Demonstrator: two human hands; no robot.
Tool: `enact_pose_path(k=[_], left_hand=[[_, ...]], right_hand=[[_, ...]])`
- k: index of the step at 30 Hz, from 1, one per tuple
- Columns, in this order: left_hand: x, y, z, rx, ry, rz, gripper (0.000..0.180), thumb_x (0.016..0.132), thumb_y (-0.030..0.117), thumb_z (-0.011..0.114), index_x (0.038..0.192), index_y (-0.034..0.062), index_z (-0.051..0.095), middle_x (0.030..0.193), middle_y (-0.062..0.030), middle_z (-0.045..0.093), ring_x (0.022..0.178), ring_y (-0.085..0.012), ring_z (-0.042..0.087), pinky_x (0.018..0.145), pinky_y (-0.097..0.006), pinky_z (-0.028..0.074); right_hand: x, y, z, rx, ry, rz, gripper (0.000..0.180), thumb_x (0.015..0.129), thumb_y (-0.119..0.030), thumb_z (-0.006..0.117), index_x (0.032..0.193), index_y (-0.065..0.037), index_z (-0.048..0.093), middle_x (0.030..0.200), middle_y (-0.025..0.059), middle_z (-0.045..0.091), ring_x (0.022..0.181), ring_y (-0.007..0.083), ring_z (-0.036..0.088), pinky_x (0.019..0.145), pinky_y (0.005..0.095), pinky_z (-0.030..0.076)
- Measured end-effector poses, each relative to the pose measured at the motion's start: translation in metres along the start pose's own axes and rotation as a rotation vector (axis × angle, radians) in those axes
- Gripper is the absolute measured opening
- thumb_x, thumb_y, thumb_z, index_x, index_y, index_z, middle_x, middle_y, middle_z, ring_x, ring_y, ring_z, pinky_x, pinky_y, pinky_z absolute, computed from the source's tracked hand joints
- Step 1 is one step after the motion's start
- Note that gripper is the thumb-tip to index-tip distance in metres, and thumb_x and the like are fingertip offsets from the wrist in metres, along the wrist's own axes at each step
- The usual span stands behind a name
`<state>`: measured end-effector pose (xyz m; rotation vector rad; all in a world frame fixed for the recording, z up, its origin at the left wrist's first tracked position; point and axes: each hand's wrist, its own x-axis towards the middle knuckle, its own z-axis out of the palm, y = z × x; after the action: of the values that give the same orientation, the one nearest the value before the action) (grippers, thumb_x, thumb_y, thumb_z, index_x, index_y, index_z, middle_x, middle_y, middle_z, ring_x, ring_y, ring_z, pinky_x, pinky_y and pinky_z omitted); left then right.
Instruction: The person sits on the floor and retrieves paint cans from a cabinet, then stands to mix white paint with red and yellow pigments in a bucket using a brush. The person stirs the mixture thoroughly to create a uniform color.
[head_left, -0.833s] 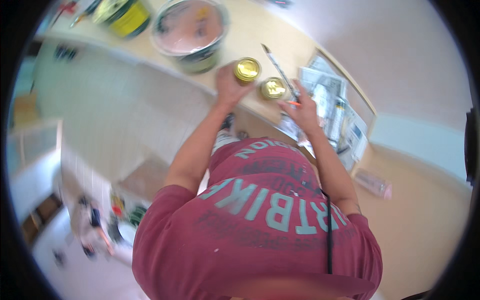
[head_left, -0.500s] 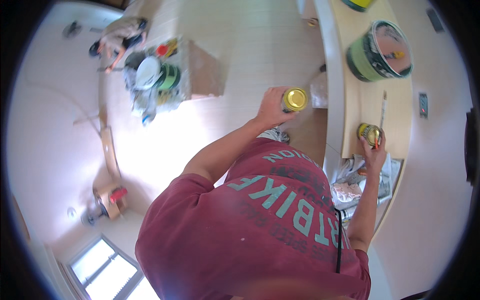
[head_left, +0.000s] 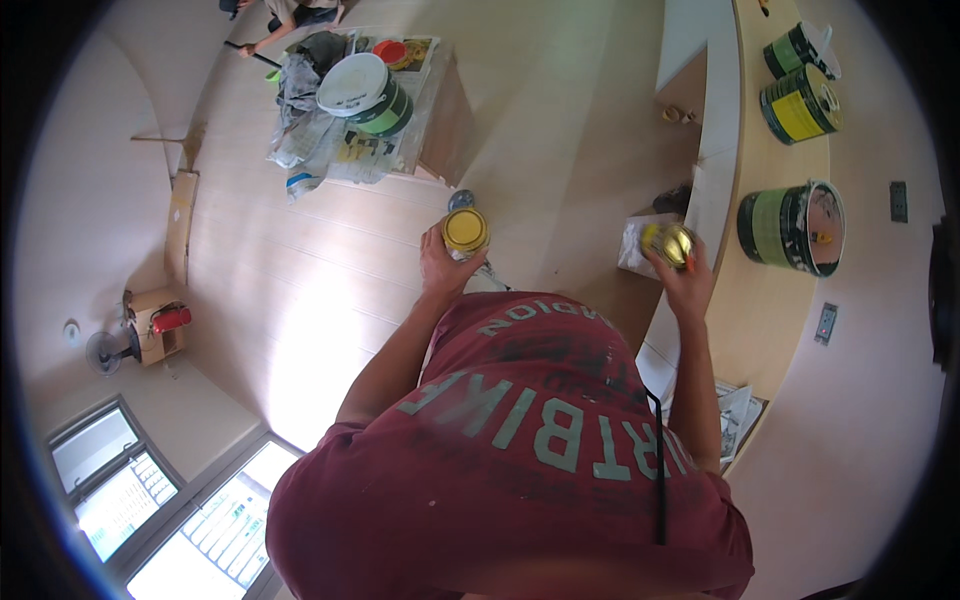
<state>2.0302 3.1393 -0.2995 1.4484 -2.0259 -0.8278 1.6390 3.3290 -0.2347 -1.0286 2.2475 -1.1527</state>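
Note:
My left hand (head_left: 443, 270) grips a small round can with a yellow lid (head_left: 466, 230), held out over the pale floor. My right hand (head_left: 683, 284) holds a second small yellowish can (head_left: 668, 243) beside the edge of a long curved wooden counter (head_left: 770, 300). An open green-and-white paint bucket (head_left: 792, 227) stands on that counter just right of my right hand. My red printed shirt fills the lower middle of the view.
Two more green and yellow buckets (head_left: 800, 95) stand farther along the counter. On the floor a white-lidded bucket (head_left: 365, 92) sits on spread newspapers (head_left: 345, 150), with another person (head_left: 290, 15) crouched beyond. A fan (head_left: 105, 352) and windows (head_left: 150, 500) lie at the lower left.
The view has swung around from the counter toward the floor. Both hands have come away from the countertop, each carrying its can, and now sit farther apart.

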Motion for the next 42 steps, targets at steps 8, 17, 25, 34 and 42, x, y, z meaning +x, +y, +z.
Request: enact_pose_path(k=[8, 17, 25, 34, 42], left_hand=[[0.126, -0.061, -0.020, -0.129, -0.002, -0.037, 0.077, 0.075, 0.027, 0.093, 0.138, 0.0043, 0.056, 0.128, -0.0187, 0.065, 0.123, -0.0426, 0.058, 0.106, -0.054, 0.046], [0.194, -0.110, -0.048, -0.139, -0.093, -0.187, 0.076, 0.074, 0.019, 0.093, 0.139, 0.0069, 0.055, 0.129, -0.0156, 0.065, 0.124, -0.0399, 0.058, 0.106, -0.053, 0.046], [0.218, -0.141, -0.072, -0.092, -0.148, -0.256, 0.078, 0.069, 0.020, 0.094, 0.137, 0.0077, 0.057, 0.130, -0.0160, 0.064, 0.122, -0.0410, 0.059, 0.105, -0.053, 0.047], [0.258, -0.152, -0.039, -0.200, -0.302, -0.074, 0.080, 0.075, 0.020, 0.093, 0.143, 0.0036, 0.054, 0.135, -0.0178, 0.060, 0.128, -0.0357, 0.058, 0.110, -0.048, 0.046], [0.276, -0.050, 0.016, -0.407, -0.714, 0.178, 0.079, 0.081, 0.013, 0.093, 0.144, -0.0059, 0.050, 0.138, -0.0208, 0.060, 0.129, -0.0323, 0.060, 0.114, -0.046, 0.047]], right_hand=[[0.198, -0.114, 0.278, 0.109, -0.323, -0.085, 0.089, 0.079, -0.046, 0.092, 0.147, -0.002, 0.054, 0.121, 0.0158, 0.077, 0.110, 0.0295, 0.076, 0.096, 0.0384, 0.058], [0.339, -0.171, 0.527, -0.076, -0.480, -0.040, 0.089, 0.077, -0.048, 0.090, 0.148, -0.010, 0.052, 0.117, 0.0173, 0.076, 0.104, 0.0372, 0.075, 0.092, 0.0455, 0.059], [0.358, -0.161, 0.597, -0.157, -0.547, -0.036, 0.082, 0.084, -0.049, 0.085, 0.150, -0.016, 0.049, 0.119, 0.0193, 0.075, 0.104, 0.0408, 0.074, 0.090, 0.0503, 0.059], [0.315, -0.140, 0.481, 0.125, -0.330, 0.294, 0.044, 0.101, -0.046, 0.066, 0.128, -0.011, 0.071, 0.101, 0.0179, 0.078, 0.095, 0.0324, 0.077, 0.084, 0.0448, 0.058], [0.135, -0.076, 0.272, 0.052, 0.124, 0.303, 0.032, 0.105, -0.035, 0.063, 0.128, -0.014, 0.065, 0.105, 0.0197, 0.073, 0.095, 0.0422, 0.070, 0.083, 0.0500, 0.054]])
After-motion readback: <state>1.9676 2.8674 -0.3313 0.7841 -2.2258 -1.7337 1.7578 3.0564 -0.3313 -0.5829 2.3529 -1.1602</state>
